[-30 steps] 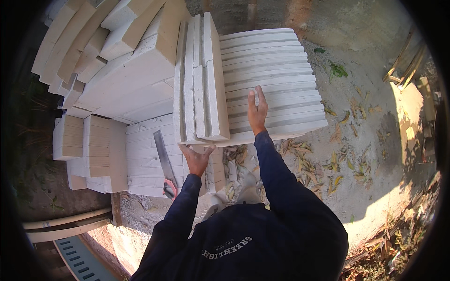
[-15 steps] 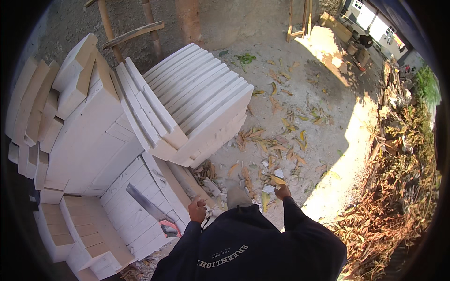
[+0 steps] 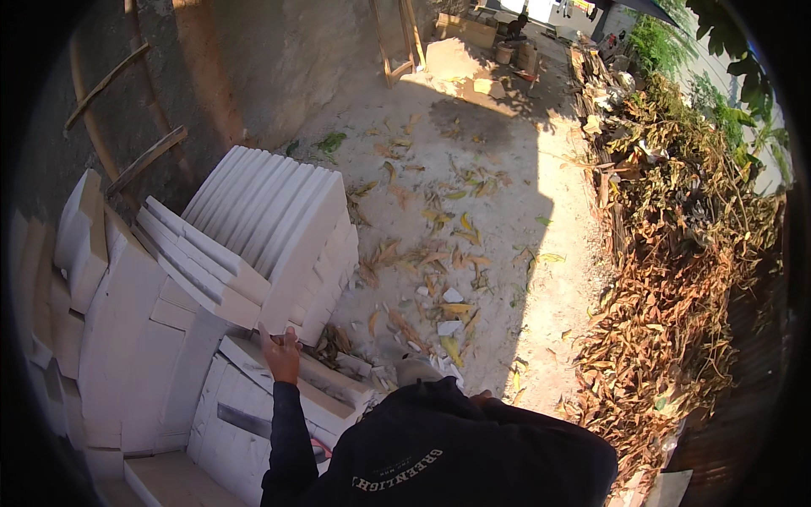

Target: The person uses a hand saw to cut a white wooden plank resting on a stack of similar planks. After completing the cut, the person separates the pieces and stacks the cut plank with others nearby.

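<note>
My left hand [image 3: 281, 355] reaches forward with its fingers apart, at the lower corner of the stacked white blocks [image 3: 308, 241]. Whether the fingertips touch the block face I cannot tell. Just left of the hand, thin white slabs [image 3: 203, 262] lean along the stack. Below it, a handsaw [image 3: 245, 420] with a grey blade and red handle lies on lower white blocks, partly covered by my sleeve. My right hand [image 3: 481, 396] barely shows past the dark shirt, and its fingers are hidden.
Dry leaves and white chips [image 3: 450, 328] litter the ground ahead. A wooden ladder [image 3: 148, 160] leans on the left wall. A long heap of brown leaves [image 3: 659, 338] runs along the right. Boards and a bucket [image 3: 504, 53] stand far back.
My left hand has moved left and forward to the block stack. My right hand has drawn back beside my body. The view has shifted, showing more on the right.
</note>
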Motion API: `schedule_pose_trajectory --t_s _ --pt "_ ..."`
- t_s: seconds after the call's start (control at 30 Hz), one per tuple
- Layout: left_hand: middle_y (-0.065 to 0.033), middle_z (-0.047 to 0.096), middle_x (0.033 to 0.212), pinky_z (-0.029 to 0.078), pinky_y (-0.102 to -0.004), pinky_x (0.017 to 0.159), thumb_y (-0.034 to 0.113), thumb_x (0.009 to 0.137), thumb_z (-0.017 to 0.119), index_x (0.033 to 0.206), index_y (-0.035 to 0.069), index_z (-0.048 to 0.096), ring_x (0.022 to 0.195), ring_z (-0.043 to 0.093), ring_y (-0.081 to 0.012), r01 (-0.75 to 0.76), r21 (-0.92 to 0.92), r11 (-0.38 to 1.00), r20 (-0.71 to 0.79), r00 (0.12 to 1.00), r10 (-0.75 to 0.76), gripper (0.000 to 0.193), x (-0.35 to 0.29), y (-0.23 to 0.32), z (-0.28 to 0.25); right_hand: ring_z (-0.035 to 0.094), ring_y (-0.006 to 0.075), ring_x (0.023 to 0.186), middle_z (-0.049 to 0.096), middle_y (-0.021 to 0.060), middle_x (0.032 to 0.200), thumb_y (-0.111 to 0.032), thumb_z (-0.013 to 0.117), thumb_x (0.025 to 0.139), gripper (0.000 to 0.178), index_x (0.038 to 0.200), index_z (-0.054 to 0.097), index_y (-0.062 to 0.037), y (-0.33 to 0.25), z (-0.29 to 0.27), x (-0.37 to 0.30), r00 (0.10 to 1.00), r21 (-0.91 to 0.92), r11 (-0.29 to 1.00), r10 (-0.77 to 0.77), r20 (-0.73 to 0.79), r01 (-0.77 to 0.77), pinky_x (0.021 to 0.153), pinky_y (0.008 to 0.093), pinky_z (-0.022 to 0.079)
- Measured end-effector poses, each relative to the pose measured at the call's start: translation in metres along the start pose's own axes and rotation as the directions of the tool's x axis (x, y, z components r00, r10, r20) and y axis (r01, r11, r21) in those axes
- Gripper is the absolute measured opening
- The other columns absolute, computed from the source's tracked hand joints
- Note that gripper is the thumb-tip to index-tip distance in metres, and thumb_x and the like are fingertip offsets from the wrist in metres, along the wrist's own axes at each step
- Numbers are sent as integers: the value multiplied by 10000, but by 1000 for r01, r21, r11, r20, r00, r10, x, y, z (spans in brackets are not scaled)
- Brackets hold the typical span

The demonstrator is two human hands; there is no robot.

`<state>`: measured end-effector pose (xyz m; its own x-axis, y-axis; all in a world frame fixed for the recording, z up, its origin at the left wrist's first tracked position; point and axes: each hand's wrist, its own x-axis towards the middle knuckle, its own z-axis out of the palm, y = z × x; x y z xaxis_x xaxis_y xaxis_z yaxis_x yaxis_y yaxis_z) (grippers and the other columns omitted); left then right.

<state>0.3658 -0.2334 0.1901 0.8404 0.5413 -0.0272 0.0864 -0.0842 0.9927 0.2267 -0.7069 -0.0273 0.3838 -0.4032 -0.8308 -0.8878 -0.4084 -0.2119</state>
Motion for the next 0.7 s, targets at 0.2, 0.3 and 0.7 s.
schedule_pose_trajectory --t_s 0.2,0.3,0.7 --pt "-116 614 874 526 -345 652 50 905 714 1556 -57 238 736 620 -201 -51 19 999 37 998 50 813 38 74 39 729 350 630 731 232 901 -127 599 906 244 1009 644 90 19 -9 119 997 403 915 -2 72 -28 504 445 583" --pt "-209 605 1135 477 -470 928 41 833 765 1482 -49 398 1050 593 -333 -452 790 414 24 697 716 751 74 80 8 727 330 639 731 210 897 -131 599 902 238 1021 651 69 -46 1 106 985 432 901 -114 128 48 520 438 585" --pt "-338 414 1511 65 -548 1247 619 838 661 1491 -109 354 1501 270 -422 -40 999 25 27 923 383 1025 183 93 9 737 286 941 762 75 1018 -430 529 924 353 1039 738 -170 0 -47 217 716 -871 76 -606 346 486 729 493 561"
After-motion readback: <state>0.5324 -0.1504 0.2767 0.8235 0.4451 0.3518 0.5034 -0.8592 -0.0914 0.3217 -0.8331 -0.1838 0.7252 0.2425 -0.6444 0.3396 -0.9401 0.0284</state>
